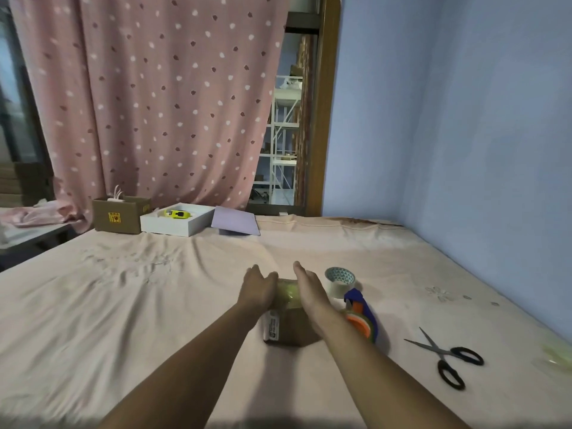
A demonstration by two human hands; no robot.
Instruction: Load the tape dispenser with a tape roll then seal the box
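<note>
A small brown cardboard box [291,328] lies on the pink bedsheet, with glossy tape across its top. My left hand [258,287] rests flat on the box's left top edge, fingers spread. My right hand [309,289] lies flat along the right top edge. Neither hand grips anything. Just right of the box lies the blue tape dispenser [363,317] with an orange-cored roll in it. A loose tape roll [340,281] stands behind the dispenser.
Black-handled scissors [445,359] lie open to the right. At the far edge of the bed [123,305] sit a brown carton [120,213], a white box [176,222] with a yellow item, and a lilac lid [236,226]. A blue wall borders the right side.
</note>
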